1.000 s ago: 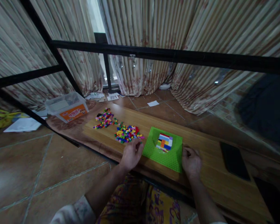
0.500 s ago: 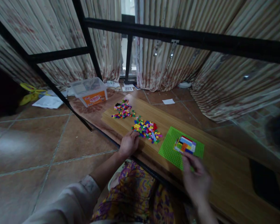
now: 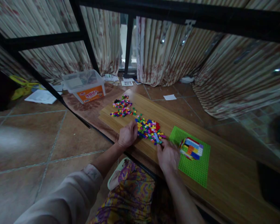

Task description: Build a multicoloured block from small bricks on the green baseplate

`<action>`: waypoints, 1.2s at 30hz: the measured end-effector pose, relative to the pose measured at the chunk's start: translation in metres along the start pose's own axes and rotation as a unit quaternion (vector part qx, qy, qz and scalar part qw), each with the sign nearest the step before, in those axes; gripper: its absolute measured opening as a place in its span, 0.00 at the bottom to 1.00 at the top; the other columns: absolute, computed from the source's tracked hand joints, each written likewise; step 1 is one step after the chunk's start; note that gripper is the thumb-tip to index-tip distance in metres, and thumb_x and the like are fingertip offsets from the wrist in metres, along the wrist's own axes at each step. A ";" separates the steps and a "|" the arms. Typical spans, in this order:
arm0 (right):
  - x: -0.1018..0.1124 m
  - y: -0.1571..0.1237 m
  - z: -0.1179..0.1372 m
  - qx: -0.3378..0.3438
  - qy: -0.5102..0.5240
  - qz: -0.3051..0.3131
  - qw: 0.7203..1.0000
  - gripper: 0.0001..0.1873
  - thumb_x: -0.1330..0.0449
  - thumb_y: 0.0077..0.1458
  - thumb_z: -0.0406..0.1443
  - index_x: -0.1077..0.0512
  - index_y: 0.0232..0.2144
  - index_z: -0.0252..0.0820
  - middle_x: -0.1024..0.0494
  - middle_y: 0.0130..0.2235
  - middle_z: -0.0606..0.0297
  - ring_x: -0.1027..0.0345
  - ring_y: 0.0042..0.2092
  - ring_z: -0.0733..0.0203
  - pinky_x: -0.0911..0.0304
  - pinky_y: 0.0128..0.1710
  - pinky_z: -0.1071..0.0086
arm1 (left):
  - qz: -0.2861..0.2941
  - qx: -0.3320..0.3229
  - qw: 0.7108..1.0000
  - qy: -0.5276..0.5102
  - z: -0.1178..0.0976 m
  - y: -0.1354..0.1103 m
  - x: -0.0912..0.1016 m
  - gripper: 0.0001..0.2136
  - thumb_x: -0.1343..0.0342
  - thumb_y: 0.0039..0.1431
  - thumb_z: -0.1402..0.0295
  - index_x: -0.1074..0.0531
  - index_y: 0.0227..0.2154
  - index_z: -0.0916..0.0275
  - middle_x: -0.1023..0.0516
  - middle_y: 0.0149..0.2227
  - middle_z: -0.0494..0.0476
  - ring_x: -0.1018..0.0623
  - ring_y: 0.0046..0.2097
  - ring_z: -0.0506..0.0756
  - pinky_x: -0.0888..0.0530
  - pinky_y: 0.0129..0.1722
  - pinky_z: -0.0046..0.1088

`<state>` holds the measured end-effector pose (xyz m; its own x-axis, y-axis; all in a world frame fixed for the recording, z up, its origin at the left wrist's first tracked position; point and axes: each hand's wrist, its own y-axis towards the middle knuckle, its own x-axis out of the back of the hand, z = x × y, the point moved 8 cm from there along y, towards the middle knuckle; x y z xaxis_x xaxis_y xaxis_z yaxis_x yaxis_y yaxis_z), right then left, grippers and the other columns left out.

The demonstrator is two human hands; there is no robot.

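The green plate is lying on the wooden tabletop and is carrying the built bricks. To the left of this plate, the loose brick pile is spreading. The right hand is touching the pile near the plate's left edge; the left hand is curling farther left of the plate. Both hands are resting apart; whether they are pinching bricks, I cannot tell.

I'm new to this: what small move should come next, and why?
Perhaps the right hand should pick from the nearer brick pile: the hand is at that pile's edge, and the green baseplate has bare room around the brick build.
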<state>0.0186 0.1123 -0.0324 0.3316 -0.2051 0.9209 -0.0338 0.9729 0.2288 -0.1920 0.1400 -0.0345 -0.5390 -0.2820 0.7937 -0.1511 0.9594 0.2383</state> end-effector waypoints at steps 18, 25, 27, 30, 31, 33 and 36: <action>0.004 0.039 -0.017 0.023 0.072 -0.053 0.996 0.15 0.48 0.55 0.36 0.27 0.43 0.38 0.25 0.39 0.54 0.35 0.41 0.53 0.42 0.44 0.60 | -0.038 0.013 0.999 0.001 0.007 0.005 -0.004 0.09 0.56 0.64 0.67 0.33 0.41 0.59 0.23 0.38 0.56 0.22 0.39 0.55 0.30 0.37 0.27; 0.008 0.035 -0.009 0.039 0.097 -0.060 0.993 0.14 0.48 0.56 0.36 0.26 0.39 0.39 0.26 0.37 0.56 0.36 0.41 0.54 0.42 0.44 0.60 | -0.051 0.006 0.998 -0.030 0.012 0.004 -0.006 0.09 0.57 0.64 0.69 0.33 0.42 0.61 0.23 0.39 0.57 0.23 0.40 0.55 0.29 0.39 0.28; 0.012 0.024 0.001 0.051 0.138 -0.066 0.987 0.13 0.48 0.57 0.36 0.26 0.38 0.40 0.26 0.37 0.58 0.35 0.40 0.55 0.40 0.43 0.61 | -0.051 0.006 0.998 -0.035 0.013 0.003 -0.007 0.10 0.57 0.64 0.69 0.33 0.42 0.61 0.24 0.39 0.57 0.23 0.40 0.55 0.29 0.40 0.29; 0.009 0.008 0.026 0.092 0.193 -0.046 0.976 0.12 0.48 0.58 0.36 0.25 0.38 0.42 0.26 0.37 0.60 0.35 0.41 0.57 0.39 0.44 0.63 | -0.054 0.014 0.998 -0.039 0.015 0.003 -0.007 0.10 0.57 0.63 0.70 0.34 0.43 0.62 0.24 0.40 0.58 0.23 0.41 0.56 0.28 0.41 0.30; 0.007 0.004 0.034 0.109 0.201 -0.039 0.973 0.11 0.47 0.58 0.36 0.25 0.38 0.43 0.27 0.37 0.60 0.35 0.42 0.57 0.39 0.45 0.63 | -0.057 0.014 0.997 -0.041 0.015 0.003 -0.007 0.10 0.57 0.63 0.70 0.34 0.43 0.62 0.25 0.41 0.59 0.24 0.42 0.56 0.28 0.42 0.30; 0.002 -0.002 0.047 0.138 0.193 -0.027 0.971 0.11 0.47 0.57 0.35 0.25 0.39 0.44 0.28 0.39 0.60 0.36 0.43 0.57 0.39 0.46 0.62 | -0.063 0.007 0.997 -0.046 0.015 0.003 -0.006 0.10 0.57 0.63 0.70 0.34 0.44 0.62 0.25 0.42 0.59 0.24 0.43 0.56 0.29 0.43 0.30; -0.006 -0.002 0.058 0.165 0.149 -0.008 0.975 0.11 0.45 0.56 0.34 0.25 0.40 0.45 0.30 0.42 0.59 0.38 0.45 0.54 0.40 0.46 0.60 | -0.066 0.004 0.996 -0.051 0.014 0.003 -0.006 0.10 0.57 0.63 0.71 0.34 0.43 0.62 0.26 0.42 0.59 0.24 0.43 0.56 0.29 0.44 0.31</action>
<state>-0.0379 0.1055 -0.0203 0.5924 -0.1322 0.7947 -0.3116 0.8721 0.3773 -0.2013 0.1445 -0.0464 -0.5951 -0.4043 0.6946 -0.2328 0.9139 0.3325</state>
